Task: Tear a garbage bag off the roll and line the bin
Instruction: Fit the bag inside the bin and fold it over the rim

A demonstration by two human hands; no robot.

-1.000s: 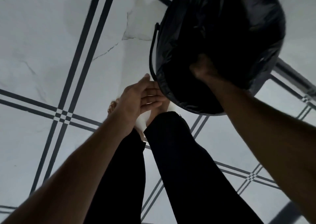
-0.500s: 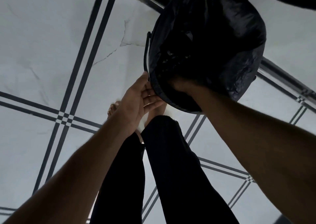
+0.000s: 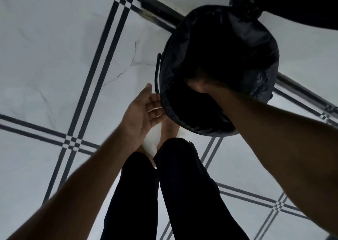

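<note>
A round bin stands on the floor in front of my feet, with a thin dark handle on its left side. A black garbage bag lines it; its edge is folded over the rim and hangs crumpled down the far right side. My right hand reaches down inside the bag's dark opening, and its fingers are hidden there. My left hand is outside at the near left rim, palm open, fingertips touching the bag's folded edge.
My legs in black trousers and bare feet stand just below the bin. The floor is white tile with dark double stripes. A dark strip runs behind the bin, and a dark object hangs over the top right.
My left hand has opened its palm and slid slightly along the near rim. My right hand stays inside the bag. The view has shifted a little.
</note>
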